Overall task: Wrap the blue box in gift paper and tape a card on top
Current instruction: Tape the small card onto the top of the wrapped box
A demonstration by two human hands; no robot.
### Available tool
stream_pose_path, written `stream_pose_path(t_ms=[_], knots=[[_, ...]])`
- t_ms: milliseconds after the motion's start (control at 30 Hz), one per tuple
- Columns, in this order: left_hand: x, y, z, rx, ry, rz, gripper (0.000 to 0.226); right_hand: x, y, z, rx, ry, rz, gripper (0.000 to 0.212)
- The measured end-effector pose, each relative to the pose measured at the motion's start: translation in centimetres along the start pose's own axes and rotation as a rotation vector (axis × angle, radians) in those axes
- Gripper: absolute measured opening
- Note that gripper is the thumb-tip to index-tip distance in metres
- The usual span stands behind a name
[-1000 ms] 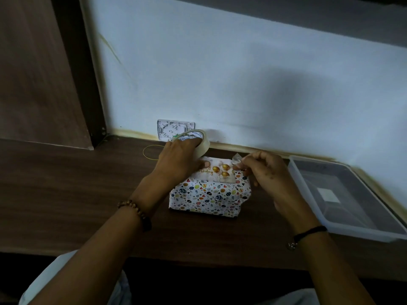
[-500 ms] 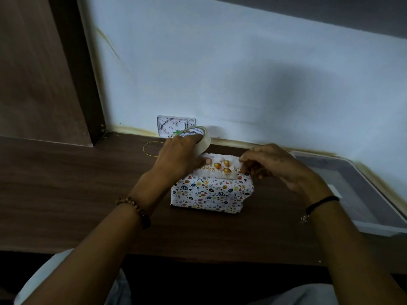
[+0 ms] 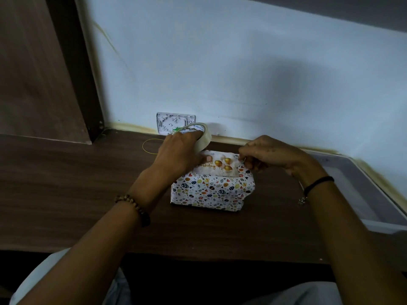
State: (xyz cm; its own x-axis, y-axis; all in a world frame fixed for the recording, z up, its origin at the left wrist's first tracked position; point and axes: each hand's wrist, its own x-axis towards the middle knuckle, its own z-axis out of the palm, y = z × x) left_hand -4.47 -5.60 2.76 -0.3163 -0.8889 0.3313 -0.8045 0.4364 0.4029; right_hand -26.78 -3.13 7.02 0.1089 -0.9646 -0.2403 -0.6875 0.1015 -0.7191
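– Fingers (image 3: 190, 135) of the left hand (image 3: 180, 151) curl over a roll of tape (image 3: 203, 140), and its thumb (image 3: 207, 159) presses down on the card (image 3: 222, 165).
– And the other side?
– The right hand (image 3: 272, 154) has its fingertips (image 3: 246, 160) pinched narrow at the card's right edge. Any strip of tape between them is too faint to make out.
– Any writing?
– Gold script on the card beside three gold balloons; I can read only "…rthday". Printed capitals inside the roll look like "WONDE…".
– Where is the box?
– The box (image 3: 198, 194) sits on the wooden table (image 3: 66, 183) under both hands, covered in white gift paper (image 3: 231, 194) with small coloured shapes. The card lies on top.
– Round about?
– A yellow rubber band (image 3: 143, 146) lies left of the roll, a patterned paper (image 3: 171, 123) leans on the wall behind it, and a clear plastic tray (image 3: 361, 188) is to the right.
– Changed from a second ago?
– The right hand was lifted beside the corner then; now it is down at the card, with its forearm over more of the tray. The left hand and the box are as they were.
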Motion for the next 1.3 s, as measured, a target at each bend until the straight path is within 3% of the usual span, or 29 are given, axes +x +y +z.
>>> stream_pose_path(t_ms=[400,633,800,967,1167,1300], knots=[[-0.1,-0.2,0.0,-0.014,0.002,0.015,0.048,0.6,0.2,0.0,-0.136,-0.017,-0.053,0.021],[-0.1,-0.1,-0.1,0.001,-0.001,0.011,0.051,0.4,0.5,0.1,-0.183,0.073,-0.028,0.021],[-0.2,0.2,-0.2,0.027,0.001,0.006,0.049,-0.5,0.9,0.4,-0.144,0.153,-0.041,0.022],[-0.3,0.3,-0.2,0.027,-0.008,0.003,0.051,-0.8,1.8,1.1,0.005,0.314,0.028,0.042],[-0.3,0.3,-0.3,0.016,-0.013,-0.013,0.052,-1.8,2.7,2.0,0.232,0.299,0.126,0.042],[-0.4,0.3,-0.3,0.009,-0.016,-0.005,0.049,-1.8,2.7,2.7,0.243,0.353,0.132,0.048]])
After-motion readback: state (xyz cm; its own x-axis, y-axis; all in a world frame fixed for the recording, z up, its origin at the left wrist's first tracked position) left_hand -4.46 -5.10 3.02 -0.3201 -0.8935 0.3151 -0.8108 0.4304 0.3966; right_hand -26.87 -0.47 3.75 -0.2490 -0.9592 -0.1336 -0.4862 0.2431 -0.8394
